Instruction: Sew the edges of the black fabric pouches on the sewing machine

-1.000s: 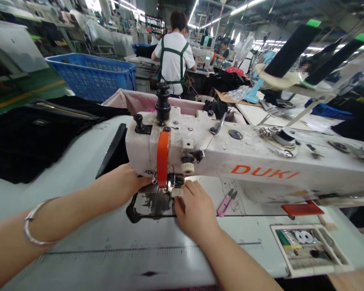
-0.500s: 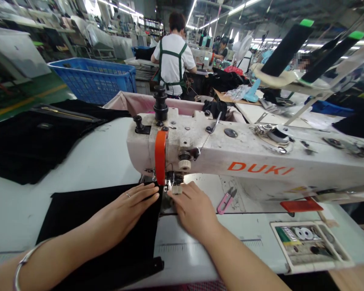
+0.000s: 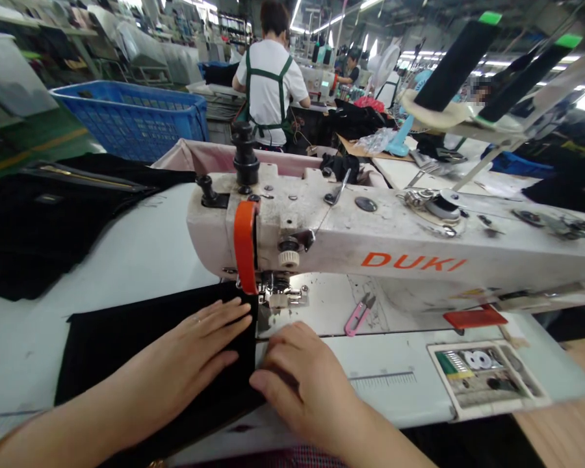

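A piece of black fabric [image 3: 102,344] lies on the sewing machine table, its far right corner by the presser foot [image 3: 279,298]. My left hand [image 3: 195,344] rests flat on it with fingers stretched toward the needle area. At the fabric's right edge my right hand [image 3: 302,383] has its fingers curled and thumb closed in on the edge; the fingertips are partly hidden. The white sewing machine [image 3: 331,227] with an orange guard [image 3: 245,247] stands just beyond both hands.
Pink thread snips [image 3: 359,315] lie on the machine bed. A parts tray [image 3: 487,380] is set into the table at right. More black fabric with a zipper [image 3: 43,221] lies at left. Behind are a blue basket [image 3: 131,120], thread cones [image 3: 455,62] and a co-worker [image 3: 268,78].
My right hand has moved back from the presser foot toward me, to the fabric's right edge, with its fingers curling. My left hand stays flat on the fabric. The view has shifted slightly.
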Demonstrator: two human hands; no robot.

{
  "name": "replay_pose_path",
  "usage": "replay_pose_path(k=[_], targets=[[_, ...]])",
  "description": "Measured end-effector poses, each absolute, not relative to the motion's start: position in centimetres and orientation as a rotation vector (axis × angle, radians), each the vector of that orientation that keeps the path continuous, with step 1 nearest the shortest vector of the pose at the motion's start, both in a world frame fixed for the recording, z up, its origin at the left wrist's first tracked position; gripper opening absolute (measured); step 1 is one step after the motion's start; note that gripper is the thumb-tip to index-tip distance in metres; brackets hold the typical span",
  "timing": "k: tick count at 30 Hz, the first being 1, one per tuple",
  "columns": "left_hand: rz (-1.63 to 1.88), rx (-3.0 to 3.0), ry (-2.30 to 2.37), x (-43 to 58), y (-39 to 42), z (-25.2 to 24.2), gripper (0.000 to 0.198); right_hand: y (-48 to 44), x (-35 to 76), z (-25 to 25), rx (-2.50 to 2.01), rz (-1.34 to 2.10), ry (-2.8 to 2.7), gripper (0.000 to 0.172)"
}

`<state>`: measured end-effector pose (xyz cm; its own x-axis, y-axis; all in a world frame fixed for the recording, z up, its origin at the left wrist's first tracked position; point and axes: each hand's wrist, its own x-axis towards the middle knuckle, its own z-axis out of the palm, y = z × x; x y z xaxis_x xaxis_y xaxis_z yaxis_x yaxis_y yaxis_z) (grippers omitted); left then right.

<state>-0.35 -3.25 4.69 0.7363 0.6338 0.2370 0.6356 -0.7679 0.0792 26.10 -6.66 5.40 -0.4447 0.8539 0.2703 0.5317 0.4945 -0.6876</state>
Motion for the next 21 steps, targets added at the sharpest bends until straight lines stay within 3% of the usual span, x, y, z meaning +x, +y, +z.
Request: replay_pose_path(k=[2, 8, 12, 15, 19, 21], targets=[[-0.364, -2.945, -1.039, -0.9, -6.0, 5.0, 0.057, -8.8, 26.1, 5.3, -1.11, 0.757, -2.039, 0.028], [-0.377, -2.842, -0.915, -1.3, -10.7, 3.1, 0.072, -10.8, 25.4, 4.2, -1.197, 0.661, -1.988, 0.025], [-0.537, -2.815, -0.947, 0.0, -10.7, 2.0, 0.064, -9.7, 25.7, 4.8, -1.215, 0.647, -2.091, 0.027], [-0.601, -2.794, -0.928, 0.8, -10.6, 2.2, 0.051, -8.7, 26.4, 5.0, -1.143, 0.555, -2.18, 0.018], [-0.55, -2.796, -0.911, 1.2, -9.6, 3.1, 0.041, -6.8, 27.2, 5.2, -0.886, 0.279, -2.502, 0.032], [-0.556, -2.793, -0.89, 1.3, -8.6, 3.6, 0.039, -5.6, 27.3, 5.4, -0.873, 0.228, -2.611, 0.03]])
